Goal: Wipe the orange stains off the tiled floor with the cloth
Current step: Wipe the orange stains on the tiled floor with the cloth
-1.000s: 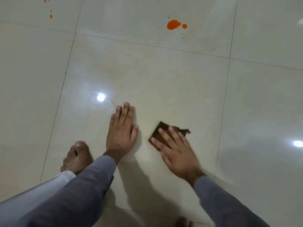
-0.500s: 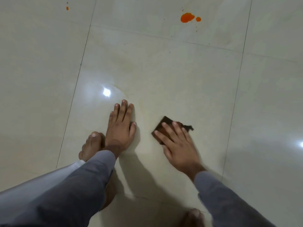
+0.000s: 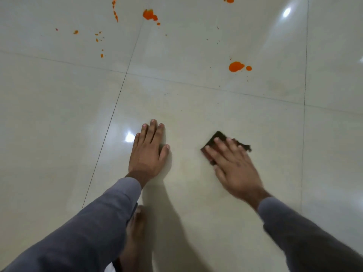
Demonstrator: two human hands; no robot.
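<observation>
1. The dark cloth (image 3: 217, 143) is pressed flat to the tiled floor (image 3: 216, 107) under the straight fingers of the right hand (image 3: 233, 165); nothing is pinched in that grip.
2. The left hand (image 3: 148, 152) is laid palm-down at the cloth's 9 o'clock, fingers straight, nothing held.
3. The tile under both hands is seen without orange marks.
4. Much is judged left: a large orange blot (image 3: 236, 66) lies at the cloth's 12 o'clock, well apart from it.
5. More orange splashes (image 3: 150, 15) and scattered orange drops (image 3: 101, 39) are seen toward 11 o'clock, untouched by the cloth.
</observation>
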